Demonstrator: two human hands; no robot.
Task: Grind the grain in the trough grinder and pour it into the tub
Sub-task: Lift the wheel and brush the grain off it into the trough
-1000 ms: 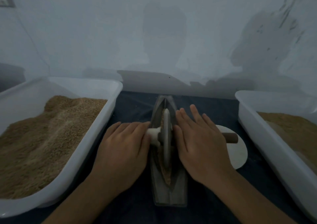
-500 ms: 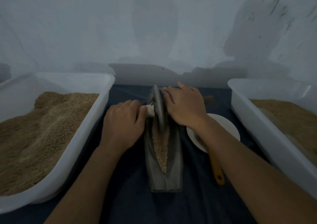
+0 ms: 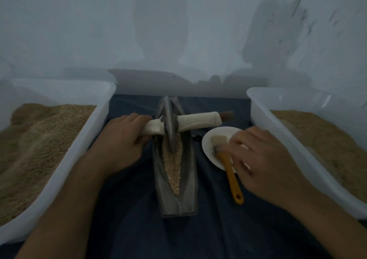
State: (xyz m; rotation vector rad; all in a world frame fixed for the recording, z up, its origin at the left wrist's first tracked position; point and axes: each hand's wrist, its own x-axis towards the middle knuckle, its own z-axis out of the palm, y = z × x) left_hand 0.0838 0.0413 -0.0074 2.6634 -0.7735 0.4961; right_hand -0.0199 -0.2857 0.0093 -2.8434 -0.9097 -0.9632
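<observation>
My left hand (image 3: 121,141) grips the wrapped axle (image 3: 153,128) of the grinding wheel (image 3: 170,127), which sits toward the far end of the trough grinder (image 3: 174,179) — the grain (image 3: 172,165) lies in a strip along the groove, from the wheel to the near tip. My right hand (image 3: 264,159) hovers over the brush (image 3: 228,165), fingers loosely spread and blurred; it holds nothing that I can make out. The brush rests with its bristles on the white plate (image 3: 220,132) and its orange handle pointing back at me. I judge the grinding is pausing and the sweeping-out is the step in hand. Next I need to pinch that handle, and then tip the trough toward a tub. Count: two white tubs, the left tub (image 3: 95,119) and the right tub (image 3: 278,108), both holding grain; one trough, one wheel, one brush, one plate, all on the dark tabletop (image 3: 208,229).
</observation>
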